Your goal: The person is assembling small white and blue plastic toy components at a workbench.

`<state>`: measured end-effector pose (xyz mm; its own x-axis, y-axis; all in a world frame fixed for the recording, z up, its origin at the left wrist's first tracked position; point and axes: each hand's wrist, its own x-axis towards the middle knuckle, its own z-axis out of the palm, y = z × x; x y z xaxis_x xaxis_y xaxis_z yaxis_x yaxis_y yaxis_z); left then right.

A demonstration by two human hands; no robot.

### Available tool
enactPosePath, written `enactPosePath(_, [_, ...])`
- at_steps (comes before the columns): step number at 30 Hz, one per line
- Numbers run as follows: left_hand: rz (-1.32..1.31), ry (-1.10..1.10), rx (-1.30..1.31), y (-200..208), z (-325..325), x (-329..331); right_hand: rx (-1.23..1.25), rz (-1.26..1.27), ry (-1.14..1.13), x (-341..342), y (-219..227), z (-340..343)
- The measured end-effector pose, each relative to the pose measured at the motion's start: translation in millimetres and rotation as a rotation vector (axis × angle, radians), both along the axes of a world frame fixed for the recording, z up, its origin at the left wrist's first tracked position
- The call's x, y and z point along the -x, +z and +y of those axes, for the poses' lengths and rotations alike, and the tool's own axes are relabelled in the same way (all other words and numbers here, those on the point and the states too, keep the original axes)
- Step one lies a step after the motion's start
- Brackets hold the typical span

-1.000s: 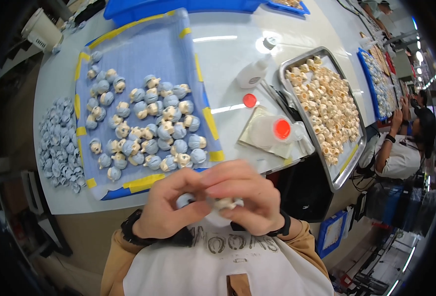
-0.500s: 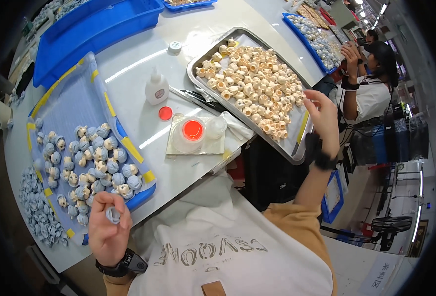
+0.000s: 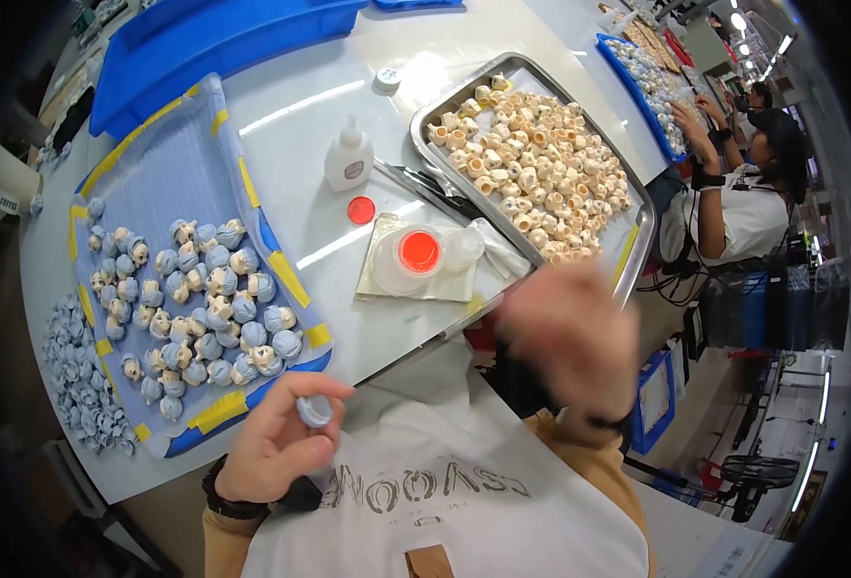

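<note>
Pinched between the thumb and fingers of my left hand (image 3: 281, 443) is a small light-blue hollow cap piece (image 3: 316, 411), held over my lap. My right hand (image 3: 575, 337) is smeared by motion just off the near edge of the metal tray (image 3: 648, 226); whether its fingers hold anything does not show. That tray bears many cream-coloured hollow doll heads (image 3: 541, 164). To the left, a cloth-lined blue tray (image 3: 180, 154) with yellow tape holds cream heads fitted with light-blue caps (image 3: 218, 308). Loose blue cap pieces (image 3: 79, 385) lie heaped beside it.
Between the trays stand a white squeeze bottle (image 3: 350, 159), a round jar with a red-orange opening (image 3: 420, 251), a red disc (image 3: 361, 210) and dark slim tools (image 3: 435, 193). A large blue bin (image 3: 223, 48) sits at the back. A co-worker (image 3: 734, 202) works at far right.
My right hand has left the metal tray's right side and come down toward my body. My left hand, still pinching the blue cap piece, has moved right, away from the lined tray. The view has shifted slightly.
</note>
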<state>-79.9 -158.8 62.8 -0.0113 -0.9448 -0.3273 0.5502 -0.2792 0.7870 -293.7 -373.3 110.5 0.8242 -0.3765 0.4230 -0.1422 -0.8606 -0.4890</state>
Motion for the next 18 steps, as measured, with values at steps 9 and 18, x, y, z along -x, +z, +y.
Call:
enactPosePath(9, [0.005, -0.146, 0.187, -3, -4, 3, -0.142, -0.397, 0.314, -70, -33, 66])
enactPosePath(18, [-0.110, 0.012, 0.160, 0, -4, 1, -0.139, -0.205, 0.349, -63, -15, 47])
